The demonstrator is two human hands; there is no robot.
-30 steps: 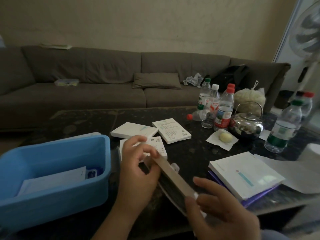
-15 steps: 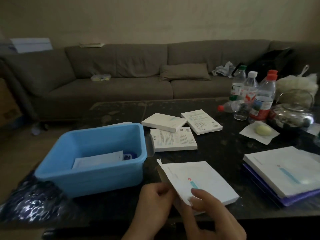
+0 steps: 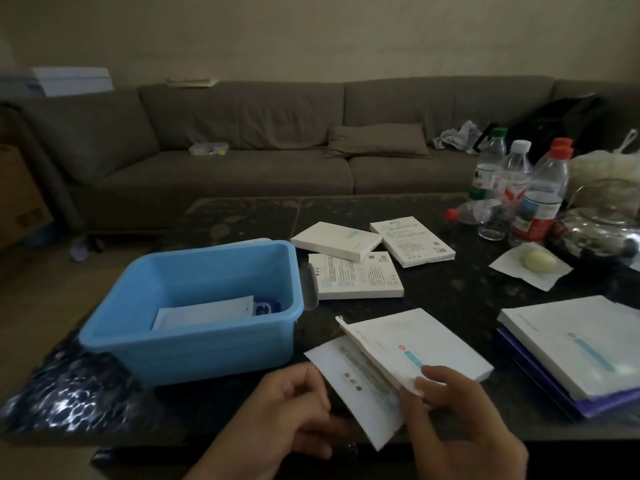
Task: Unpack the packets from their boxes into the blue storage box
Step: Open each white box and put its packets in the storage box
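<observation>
A flat white box (image 3: pixel 426 344) with a teal stripe lies open at its left end near the table's front edge. My right hand (image 3: pixel 457 420) grips its near corner, thumb on top. A white packet (image 3: pixel 360 393) sticks out of the box's open side, and my left hand (image 3: pixel 294 410) pinches it with curled fingers. To the left stands the blue storage box (image 3: pixel 166 348), holding a white packet (image 3: pixel 204 311) and a small blue item (image 3: pixel 265 306). Three more white boxes (image 3: pixel 356 275) lie behind it.
A stack of white and purple boxes (image 3: pixel 575 351) sits at the right. Several water bottles (image 3: pixel 519 188), a metal kettle (image 3: pixel 602 233) and a yellow ball on a napkin (image 3: pixel 538 261) crowd the far right. A brown sofa (image 3: pixel 242 147) runs behind the dark table (image 3: pixel 460 289).
The box has been turned from edge-on to flat, stripe side up. A white packet now sticks out of its open end, drawn toward my left hand.
</observation>
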